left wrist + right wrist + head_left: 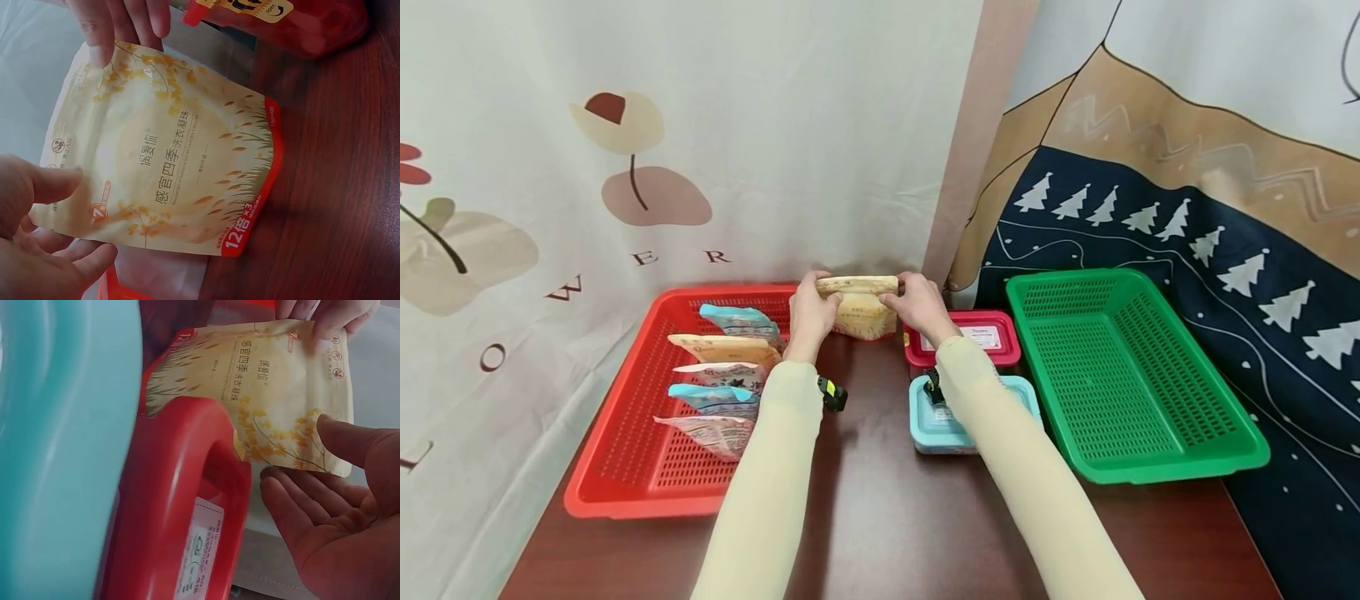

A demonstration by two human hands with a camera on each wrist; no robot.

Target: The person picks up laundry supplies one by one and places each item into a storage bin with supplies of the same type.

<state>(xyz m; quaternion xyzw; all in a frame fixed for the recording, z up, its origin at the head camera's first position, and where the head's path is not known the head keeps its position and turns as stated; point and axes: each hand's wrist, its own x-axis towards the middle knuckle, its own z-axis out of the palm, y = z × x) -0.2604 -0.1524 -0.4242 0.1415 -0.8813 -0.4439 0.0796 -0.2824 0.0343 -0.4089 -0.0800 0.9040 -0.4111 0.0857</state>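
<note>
Both hands hold a pale yellow pouch of laundry capsules (863,315) by its top corners, at the back of the table. Leafy yellow branches, printed text and a red bottom edge show on the pouch (169,150) in the left wrist view. My left hand (809,317) pinches one corner, thumb on the printed front and fingers behind. At the opposite corner my right hand (922,308) pinches likewise; its thumb lies on the front of the pouch (262,381) in the right wrist view. The pouch's bottom is close over the tabletop.
Left stands a red basket (617,392) with several pouches (722,400) in a row. Right of the held pouch are a red-lidded box (1009,337) and a light blue-lidded box (940,437), beneath the right forearm. A green basket (1210,383) stands farther right. Printed curtains (820,125) hang behind.
</note>
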